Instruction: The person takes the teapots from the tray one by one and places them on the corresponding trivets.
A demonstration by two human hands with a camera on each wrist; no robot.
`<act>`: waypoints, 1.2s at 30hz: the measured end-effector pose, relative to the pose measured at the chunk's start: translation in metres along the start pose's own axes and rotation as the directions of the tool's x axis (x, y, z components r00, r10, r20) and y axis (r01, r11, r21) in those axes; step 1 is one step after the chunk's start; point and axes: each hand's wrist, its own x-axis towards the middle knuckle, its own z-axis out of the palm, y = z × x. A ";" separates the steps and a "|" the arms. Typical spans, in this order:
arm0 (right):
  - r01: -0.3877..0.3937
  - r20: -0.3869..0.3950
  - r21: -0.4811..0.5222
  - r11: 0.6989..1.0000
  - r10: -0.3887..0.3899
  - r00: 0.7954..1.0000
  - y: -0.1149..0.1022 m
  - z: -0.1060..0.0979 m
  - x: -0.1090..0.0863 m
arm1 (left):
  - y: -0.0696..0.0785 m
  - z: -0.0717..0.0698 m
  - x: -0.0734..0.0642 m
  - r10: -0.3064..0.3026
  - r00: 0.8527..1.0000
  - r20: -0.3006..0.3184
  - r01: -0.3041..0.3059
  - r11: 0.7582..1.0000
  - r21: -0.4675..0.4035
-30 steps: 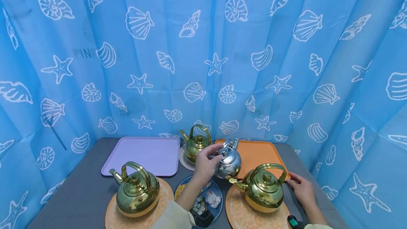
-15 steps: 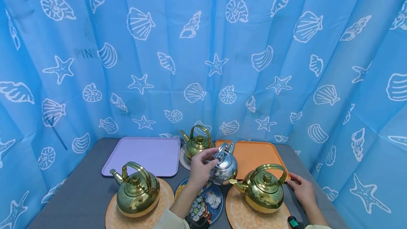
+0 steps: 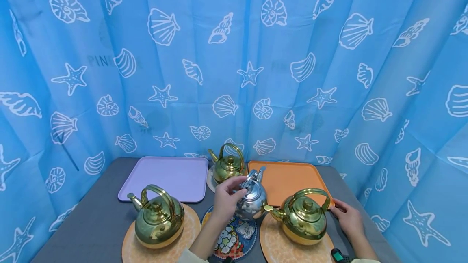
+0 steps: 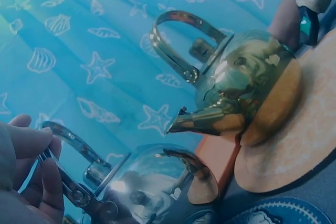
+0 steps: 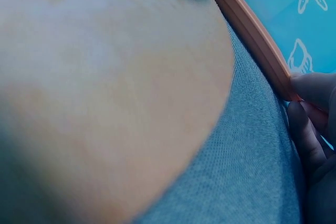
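My left hand (image 3: 224, 201) grips the arched handle of a silver teapot (image 3: 252, 205), which hangs over the far part of a round blue cartoon-print mat (image 3: 244, 230). In the left wrist view, the thumb and fingers (image 4: 32, 142) wrap the handle, and the teapot's (image 4: 149, 179) shiny body sits below and to the right. My right hand (image 3: 349, 217) pinches the near right corner of an orange tray (image 3: 289, 178). From the right wrist, the thumb and fingers meet at the tray's rim (image 5: 257, 38). Beside the silver teapot, a gold teapot (image 3: 305, 223) stands on a round tan mat (image 3: 274, 246).
Another gold teapot (image 3: 158, 223) stands on a tan mat (image 3: 191, 218) at the left. Behind my left hand, a smaller gold teapot (image 3: 224, 170) rests on a pale round mat (image 3: 211, 182). A purple tray (image 3: 166, 177) lies back left. Blue curtain (image 3: 234, 72) encloses the grey table.
My left hand has brought the silver teapot nearer and a little leftward, away from the orange tray and over the blue mat. The right hand keeps its hold on the tray corner.
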 end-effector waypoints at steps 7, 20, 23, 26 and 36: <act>0.005 -0.005 -0.007 1.000 -0.005 1.000 -0.002 -0.002 -0.001 | -0.024 -0.007 0.001 -0.011 1.000 -0.010 0.011 1.000 -0.010; -0.012 -0.020 -0.011 1.000 0.011 1.000 -0.001 0.000 0.001 | -0.034 -0.025 -0.007 -0.045 0.999 0.026 0.045 0.999 -0.004; -0.011 -0.018 -0.007 1.000 0.011 1.000 -0.001 0.000 0.001 | -0.034 -0.029 -0.007 -0.043 0.998 0.036 0.042 0.999 0.021; -0.006 -0.016 -0.009 1.000 0.005 1.000 -0.002 -0.001 0.000 | -0.032 -0.033 -0.007 -0.033 0.998 0.049 0.031 0.999 0.034; -0.007 -0.021 -0.009 1.000 0.007 1.000 0.000 0.001 -0.001 | -0.031 -0.047 -0.014 -0.052 0.995 0.088 0.047 0.997 0.056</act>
